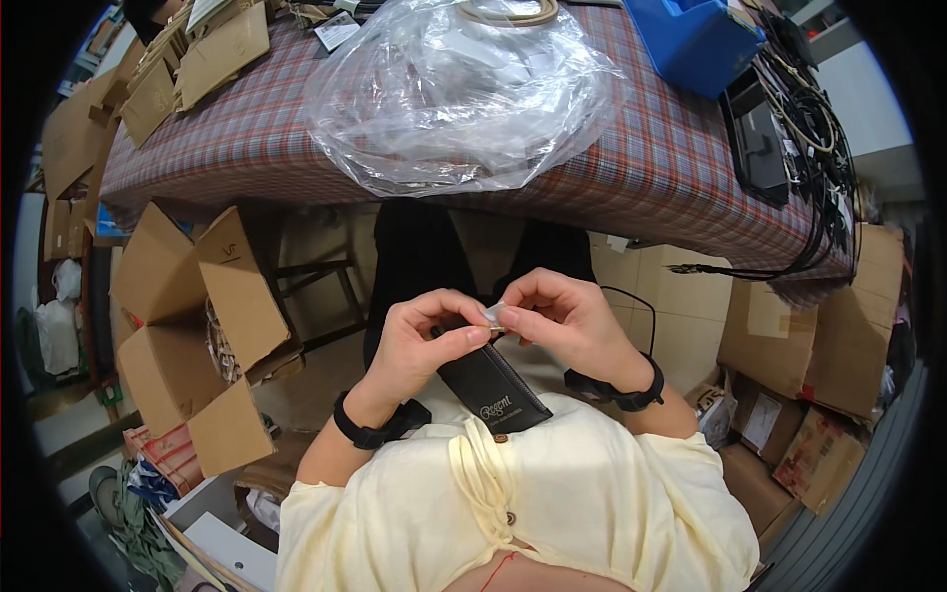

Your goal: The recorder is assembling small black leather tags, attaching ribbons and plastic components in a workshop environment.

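In front of my body, both hands meet fingertip to fingertip above a black zippered pouch (485,373). My left hand (422,333) is closed, its thumb and index finger pinching a small whitish piece (493,314) with a metallic-looking bit by it. From the other side, the bent fingers and thumb of my right hand (566,318) grip the same piece. Its exact kind is too small to tell. Slanting across my lap, the pouch has its upper end partly hidden under my hands. Each wrist wears a black band.
Ahead, a table with a plaid cloth (671,148) carries a large clear plastic bag (464,109), flattened cardboard (222,59), a blue bin (695,44) and black cables (809,128). An opened cardboard box (247,286) stands at left; more boxes (819,340) are stacked at right.
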`<state>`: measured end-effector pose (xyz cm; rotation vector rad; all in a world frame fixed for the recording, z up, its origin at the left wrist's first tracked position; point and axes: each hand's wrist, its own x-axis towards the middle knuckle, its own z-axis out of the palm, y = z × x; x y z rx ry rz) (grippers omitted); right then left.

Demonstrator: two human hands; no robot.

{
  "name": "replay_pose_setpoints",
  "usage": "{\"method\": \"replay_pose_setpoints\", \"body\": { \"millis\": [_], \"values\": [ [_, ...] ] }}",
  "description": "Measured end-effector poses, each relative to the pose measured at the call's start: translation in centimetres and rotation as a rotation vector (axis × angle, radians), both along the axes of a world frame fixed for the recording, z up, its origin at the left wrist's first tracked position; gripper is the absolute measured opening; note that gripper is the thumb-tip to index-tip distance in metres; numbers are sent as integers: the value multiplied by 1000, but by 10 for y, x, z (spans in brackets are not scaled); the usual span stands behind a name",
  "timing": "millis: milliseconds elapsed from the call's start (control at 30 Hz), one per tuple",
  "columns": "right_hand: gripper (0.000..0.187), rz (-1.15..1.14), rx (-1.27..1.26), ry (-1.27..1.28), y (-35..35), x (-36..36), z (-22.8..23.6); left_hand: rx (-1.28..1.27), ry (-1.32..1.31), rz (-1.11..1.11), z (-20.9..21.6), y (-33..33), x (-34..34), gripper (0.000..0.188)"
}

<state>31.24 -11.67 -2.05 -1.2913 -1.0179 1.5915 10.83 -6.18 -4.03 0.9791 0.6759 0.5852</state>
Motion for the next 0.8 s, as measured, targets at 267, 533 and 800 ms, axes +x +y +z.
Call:
{"method": "replay_pose_setpoints", "body": {
  "millis": [267, 533, 800],
  "values": [
    [13, -78, 100, 38, -12, -16, -9, 73, -11, 27, -11, -4, -4, 14],
    [13, -82, 325, -157, -10, -14, -5, -48, -70, 52, -3, -5, 3, 32],
    [11, 40, 478, -384, -1, -2, -2, 153, 97, 5, -1, -3, 3, 17]
  ]
}}
